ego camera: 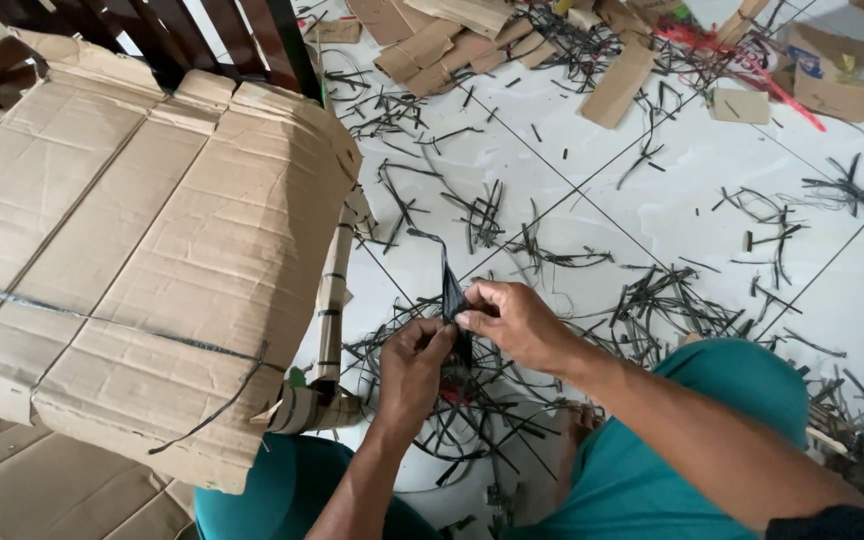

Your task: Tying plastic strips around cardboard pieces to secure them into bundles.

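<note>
Item held: thin black plastic strap (449,290), flat and ribbon-like, creased, standing roughly upright between both hands above the floor, its upper end bending over to the left. The right hand (517,322) pinches it between thumb and forefinger just below its midpoint; the left hand (417,362) closes its fingertips on the lower part, directly beneath and touching the right. Both grips are clenched on the strap. A small red object shows below the left hand, too hidden to identify.

Surface: white tiled floor (652,190) with dark grout lines, strewn with loose black strap offcuts (672,300), densest beneath the hands and at the right edge.

Surroundings: a large brown corrugated cardboard wrapping (142,260), bound by a black band, fills the left side, just beside the left hand; dark wooden slats (222,35) rise behind it. Flat cardboard scraps (452,40) lie at the far end of the floor, with a red plastic strip (752,70) among them. The person's teal-clad knees (672,450) frame the lower view.
</note>
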